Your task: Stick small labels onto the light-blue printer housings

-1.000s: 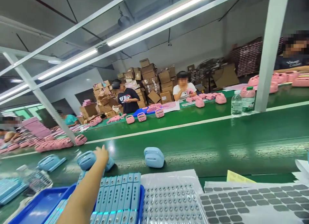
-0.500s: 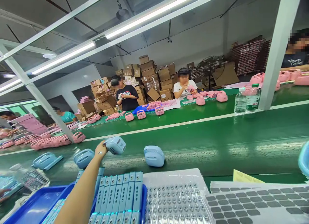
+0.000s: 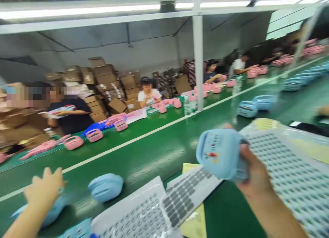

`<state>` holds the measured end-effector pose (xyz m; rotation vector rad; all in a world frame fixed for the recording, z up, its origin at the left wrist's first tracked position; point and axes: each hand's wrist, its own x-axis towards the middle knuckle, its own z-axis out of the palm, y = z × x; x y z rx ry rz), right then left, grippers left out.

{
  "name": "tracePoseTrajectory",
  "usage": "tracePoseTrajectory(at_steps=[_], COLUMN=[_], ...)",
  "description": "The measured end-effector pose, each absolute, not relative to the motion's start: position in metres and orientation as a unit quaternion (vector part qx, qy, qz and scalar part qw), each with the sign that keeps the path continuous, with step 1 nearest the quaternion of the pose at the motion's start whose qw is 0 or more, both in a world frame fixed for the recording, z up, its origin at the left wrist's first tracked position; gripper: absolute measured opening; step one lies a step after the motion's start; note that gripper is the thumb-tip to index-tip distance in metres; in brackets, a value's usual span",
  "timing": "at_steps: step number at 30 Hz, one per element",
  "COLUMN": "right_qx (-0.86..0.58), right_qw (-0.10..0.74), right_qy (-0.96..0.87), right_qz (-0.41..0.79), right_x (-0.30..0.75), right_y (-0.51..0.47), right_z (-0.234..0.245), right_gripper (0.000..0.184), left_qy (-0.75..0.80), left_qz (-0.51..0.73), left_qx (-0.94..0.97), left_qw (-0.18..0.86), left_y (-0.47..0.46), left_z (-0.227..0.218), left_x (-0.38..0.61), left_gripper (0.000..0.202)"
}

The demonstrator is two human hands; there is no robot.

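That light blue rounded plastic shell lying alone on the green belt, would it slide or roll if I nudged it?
The light blue rounded plastic shell probably slides easily, since the green belt looks glossy. Its domed top suggests it might rock rather than roll. It seems light: the right hand holds a similar light blue case up unaided.

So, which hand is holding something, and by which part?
The right hand grips a blue casing by its right side; the left hand rests on another.
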<state>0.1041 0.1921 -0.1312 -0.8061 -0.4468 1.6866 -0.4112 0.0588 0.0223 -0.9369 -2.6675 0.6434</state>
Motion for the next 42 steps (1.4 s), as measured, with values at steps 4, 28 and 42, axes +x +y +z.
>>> tracePoseTrajectory(at_steps=[4,28,42], right_qx=[-0.355,-0.203,-0.214], right_qw=[0.568,0.568,0.588], right_qy=[-0.259,-0.17,-0.112], right_qz=[0.696,0.779,0.772], right_x=[0.091,0.097,0.09], right_y=[0.188,0.181,0.187], right_z=[-0.123,-0.098,-0.1], right_gripper=[0.086,0.071,0.072], left_qy=[-0.799,-0.682,-0.676], left_qz=[-0.003,-0.429,-0.385], left_qx=[-0.593,-0.539,-0.599], left_qw=[0.097,-0.245,-0.187], left_y=[0.148,0.165,0.166], left_z=[0.018,-0.058,-0.065], left_x=[-0.291,-0.013,-0.017], left_gripper=[0.083,0.096,0.095])
